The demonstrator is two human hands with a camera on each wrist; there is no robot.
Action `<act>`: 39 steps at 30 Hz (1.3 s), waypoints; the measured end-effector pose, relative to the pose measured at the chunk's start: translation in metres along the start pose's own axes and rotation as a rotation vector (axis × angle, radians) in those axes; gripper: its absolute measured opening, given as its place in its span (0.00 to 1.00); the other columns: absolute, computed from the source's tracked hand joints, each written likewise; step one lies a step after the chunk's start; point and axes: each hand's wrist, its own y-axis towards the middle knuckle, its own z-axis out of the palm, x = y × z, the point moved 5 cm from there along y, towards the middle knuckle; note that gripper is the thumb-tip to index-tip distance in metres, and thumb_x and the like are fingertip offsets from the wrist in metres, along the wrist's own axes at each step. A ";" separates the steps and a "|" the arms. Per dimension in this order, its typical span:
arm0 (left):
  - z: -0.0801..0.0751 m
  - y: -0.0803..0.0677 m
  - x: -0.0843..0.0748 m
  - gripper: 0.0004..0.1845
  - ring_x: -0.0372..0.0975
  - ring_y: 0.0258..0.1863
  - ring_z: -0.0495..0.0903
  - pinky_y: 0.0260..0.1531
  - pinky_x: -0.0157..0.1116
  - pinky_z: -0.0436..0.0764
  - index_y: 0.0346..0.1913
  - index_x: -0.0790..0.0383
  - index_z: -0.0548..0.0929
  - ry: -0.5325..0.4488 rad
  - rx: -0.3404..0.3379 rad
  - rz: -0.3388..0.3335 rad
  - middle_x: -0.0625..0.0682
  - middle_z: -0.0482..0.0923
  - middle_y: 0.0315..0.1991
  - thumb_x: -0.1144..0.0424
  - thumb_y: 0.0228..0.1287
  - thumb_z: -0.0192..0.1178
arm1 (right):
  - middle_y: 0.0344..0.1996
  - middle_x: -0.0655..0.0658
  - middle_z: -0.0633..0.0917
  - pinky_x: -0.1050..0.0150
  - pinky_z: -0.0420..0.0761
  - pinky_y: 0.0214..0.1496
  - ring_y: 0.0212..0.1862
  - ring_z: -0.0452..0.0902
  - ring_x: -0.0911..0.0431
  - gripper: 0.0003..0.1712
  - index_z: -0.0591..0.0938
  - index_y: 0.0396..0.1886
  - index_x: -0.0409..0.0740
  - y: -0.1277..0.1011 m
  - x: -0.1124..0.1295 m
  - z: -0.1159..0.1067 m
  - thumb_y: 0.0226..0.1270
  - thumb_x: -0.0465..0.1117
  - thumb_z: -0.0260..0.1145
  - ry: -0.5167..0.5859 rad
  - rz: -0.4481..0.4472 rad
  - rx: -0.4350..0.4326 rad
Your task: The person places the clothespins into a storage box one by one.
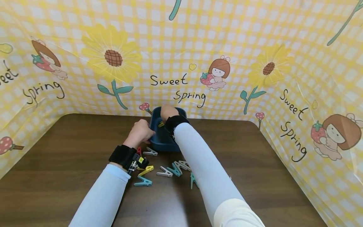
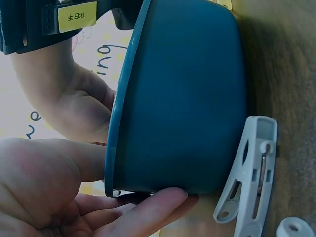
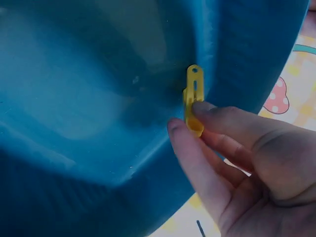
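Note:
A blue plastic bin (image 1: 162, 145) stands at the back of the table. My left hand (image 1: 141, 132) grips its left side; in the left wrist view the thumb lies over the rim while the fingers (image 2: 165, 202) press along the outer wall. My right hand (image 3: 247, 158) reaches down inside the bin, and its fingertips pinch a yellow clothespin (image 3: 195, 81) close to the bin's inner wall. In the head view most of the right hand's fingers are hidden behind the wrist. Just in front of the bin lies a white clothespin (image 2: 256, 163).
Several clothespins are scattered in front of the bin: a red one (image 1: 139, 150), a yellow one (image 1: 146, 170), a blue one (image 1: 143, 181), a white one (image 1: 164, 171) and a green one (image 1: 193, 180) beside the right sleeve. A yellow checked cloth (image 1: 170, 44) walls the table's back and sides.

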 end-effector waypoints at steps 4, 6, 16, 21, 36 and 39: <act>0.001 0.000 -0.001 0.13 0.46 0.32 0.95 0.43 0.41 0.94 0.52 0.76 0.85 -0.005 0.005 0.005 0.71 0.89 0.50 0.66 0.76 0.63 | 0.51 0.43 0.87 0.61 0.85 0.43 0.45 0.83 0.51 0.13 0.82 0.58 0.43 0.011 -0.006 0.002 0.77 0.33 0.68 0.073 -0.001 0.023; 0.001 0.000 -0.001 0.13 0.46 0.32 0.95 0.43 0.41 0.94 0.53 0.75 0.85 -0.002 0.004 0.002 0.71 0.89 0.50 0.66 0.76 0.63 | 0.50 0.44 0.86 0.62 0.85 0.41 0.44 0.82 0.51 0.16 0.81 0.59 0.43 0.015 -0.009 0.001 0.75 0.33 0.70 0.114 0.000 0.037; 0.003 0.001 0.002 0.14 0.47 0.34 0.96 0.46 0.43 0.94 0.54 0.76 0.84 -0.023 0.011 0.004 0.72 0.89 0.52 0.66 0.76 0.63 | 0.39 0.45 0.88 0.59 0.85 0.44 0.40 0.83 0.51 0.10 0.87 0.43 0.43 0.009 -0.018 -0.020 0.75 0.45 0.72 0.125 -0.181 0.029; 0.002 0.002 0.002 0.15 0.46 0.33 0.96 0.45 0.43 0.94 0.55 0.77 0.84 -0.031 0.022 0.010 0.71 0.89 0.52 0.66 0.76 0.62 | 0.69 0.38 0.83 0.52 0.83 0.71 0.64 0.82 0.46 0.30 0.78 0.73 0.39 -0.048 -0.020 -0.061 0.80 0.49 0.67 0.129 -0.274 -0.030; 0.001 0.000 -0.001 0.19 0.48 0.33 0.96 0.46 0.44 0.94 0.58 0.80 0.83 -0.019 0.023 0.044 0.74 0.87 0.55 0.66 0.75 0.62 | 0.90 0.39 0.53 0.30 0.44 0.91 0.92 0.40 0.37 0.49 0.56 0.90 0.54 -0.149 -0.117 -0.082 0.80 0.63 0.65 -0.018 -0.169 -0.171; 0.001 0.000 -0.001 0.20 0.48 0.33 0.96 0.47 0.44 0.94 0.60 0.80 0.82 -0.016 0.024 0.048 0.75 0.87 0.56 0.65 0.75 0.62 | 0.91 0.40 0.48 0.29 0.39 0.91 0.92 0.35 0.35 0.52 0.53 0.91 0.56 -0.163 -0.130 -0.066 0.79 0.64 0.65 -0.007 -0.172 -0.143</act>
